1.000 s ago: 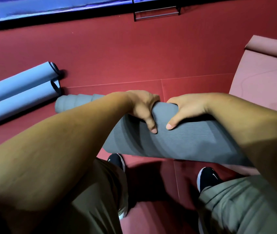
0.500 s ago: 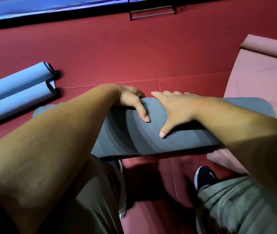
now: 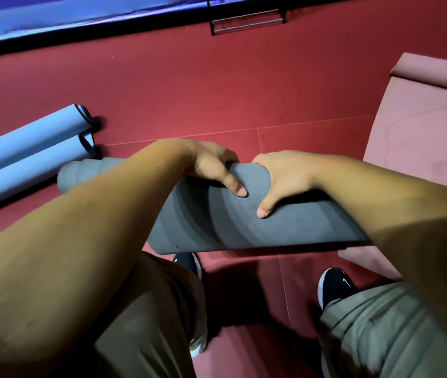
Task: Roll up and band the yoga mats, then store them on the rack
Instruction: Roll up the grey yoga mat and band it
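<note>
I have the grey mat [image 3: 217, 222] rolled and held crosswise over my shoes [image 3: 334, 285], left hand [image 3: 214, 170] and right hand [image 3: 285, 184] side by side, each grip curled over its top. No band shows, so I judge banding comes next, which needs one hand freed. Blue rolls [image 3: 26, 148] lie left, a half-unrolled pink mat [image 3: 421, 137] right, the rack [image 3: 247, 21] far across the floor [image 3: 217, 91]

Fingers of left hand [image 3: 214, 170] and right hand [image 3: 285, 181] lie hidden behind the grey mat [image 3: 244, 227].

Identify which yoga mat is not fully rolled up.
The pink mat, spread flat at right; the grey mat and the blue mats are complete rolls.
</note>
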